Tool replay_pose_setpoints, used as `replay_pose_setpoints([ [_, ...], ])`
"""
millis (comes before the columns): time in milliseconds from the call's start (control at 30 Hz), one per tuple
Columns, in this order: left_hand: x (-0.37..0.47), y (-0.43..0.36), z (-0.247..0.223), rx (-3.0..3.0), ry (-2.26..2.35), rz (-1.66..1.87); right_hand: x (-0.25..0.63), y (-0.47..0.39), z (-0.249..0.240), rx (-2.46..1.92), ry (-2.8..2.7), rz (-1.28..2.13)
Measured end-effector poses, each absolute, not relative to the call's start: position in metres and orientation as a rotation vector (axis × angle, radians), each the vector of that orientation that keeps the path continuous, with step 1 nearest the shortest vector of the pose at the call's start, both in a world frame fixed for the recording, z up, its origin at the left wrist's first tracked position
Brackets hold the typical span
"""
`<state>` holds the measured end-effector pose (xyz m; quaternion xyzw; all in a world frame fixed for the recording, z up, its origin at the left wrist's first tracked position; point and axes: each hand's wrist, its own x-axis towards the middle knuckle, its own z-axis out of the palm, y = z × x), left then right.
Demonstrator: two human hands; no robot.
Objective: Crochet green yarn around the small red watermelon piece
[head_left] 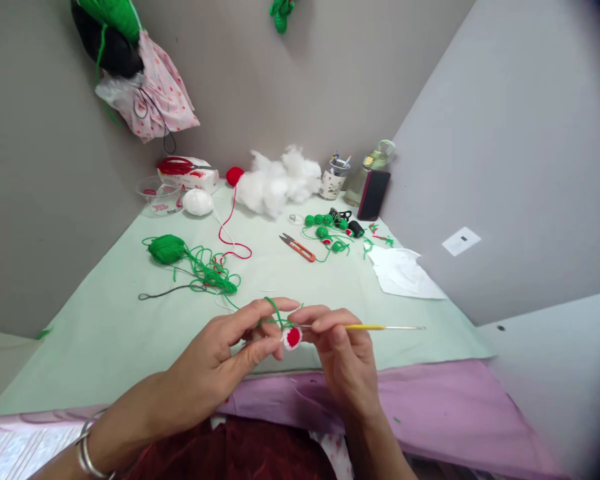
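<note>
A small round crochet piece (293,338), red in the centre with a white ring, is pinched at its left edge by my left hand (235,340). Green yarn (275,308) loops over the left index finger and runs to the piece. My right hand (344,343) grips a crochet hook (367,327) with a yellow handle, its tip at the top of the piece among green strands. The hook's other metal end points right. Fingers partly hide the stitches.
Behind the hands lie a green yarn ball (167,249) with tangled strands, orange snips (298,247) and small green crochet balls (323,232). Farther back are white stuffing (280,181), a white yarn ball (198,202), a phone (374,195) and a bottle (357,187). White paper (403,272) lies right.
</note>
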<state>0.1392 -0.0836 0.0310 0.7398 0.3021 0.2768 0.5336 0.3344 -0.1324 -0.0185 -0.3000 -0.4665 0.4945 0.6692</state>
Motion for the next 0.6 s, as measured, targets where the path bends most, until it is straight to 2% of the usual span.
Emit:
replay_pose_setpoints([
  [200,0.141,-0.081,0.021,1.854,0.89,0.79,0.333,-0.133,-0.019,-0.723,-1.118,1.014],
  [367,0.143,-0.074,0.01,2.141,0.835,0.775,0.333,-0.131,-0.015,-0.677,-1.096,1.045],
  [600,0.143,-0.077,0.022,1.975,0.745,0.753,0.334,-0.131,-0.017,-0.661,-1.08,1.017],
])
